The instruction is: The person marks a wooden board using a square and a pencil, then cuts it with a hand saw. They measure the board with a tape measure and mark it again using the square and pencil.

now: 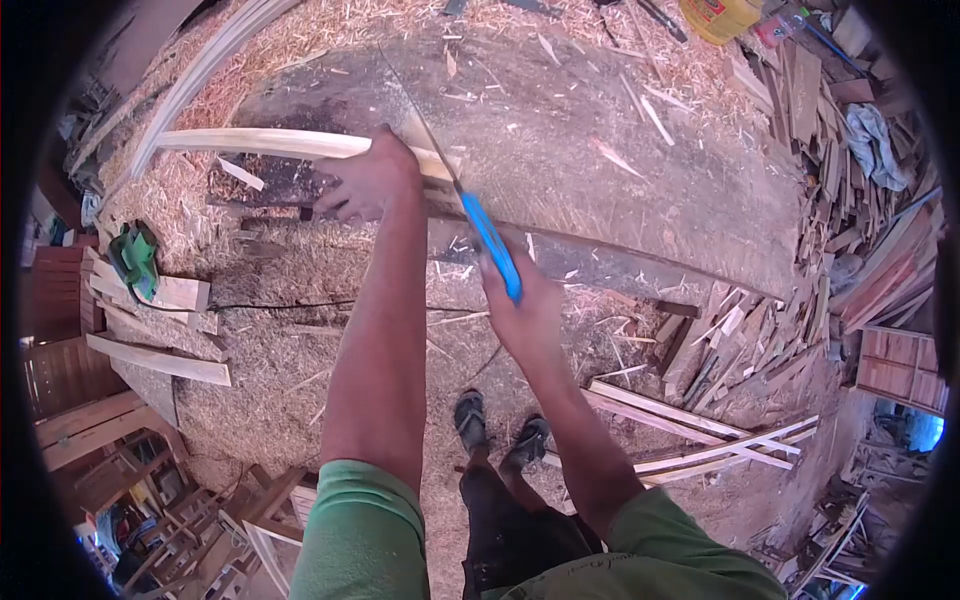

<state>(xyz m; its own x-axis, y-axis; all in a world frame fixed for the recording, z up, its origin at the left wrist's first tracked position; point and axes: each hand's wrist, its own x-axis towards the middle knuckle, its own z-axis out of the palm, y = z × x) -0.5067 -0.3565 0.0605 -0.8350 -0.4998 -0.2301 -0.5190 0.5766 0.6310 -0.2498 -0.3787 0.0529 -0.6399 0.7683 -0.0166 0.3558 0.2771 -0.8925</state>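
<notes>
My left hand [368,180] presses down on a long pale wooden plank [260,143] that lies across a big rough slab workbench [620,190]. In my right hand [525,310] is the blue handle of a handsaw [490,238]. Its thin blade [425,125] runs up and away across the plank, just right of my left hand. My feet in sandals [500,430] stand on the sawdust floor below.
Sawdust and shavings cover the slab and the floor. Several cut boards [160,360] and a green cloth [135,258] lie at the left. A heap of offcuts [800,200] fills the right side, with long strips [700,430] on the ground. A yellow container [718,18] stands at the top.
</notes>
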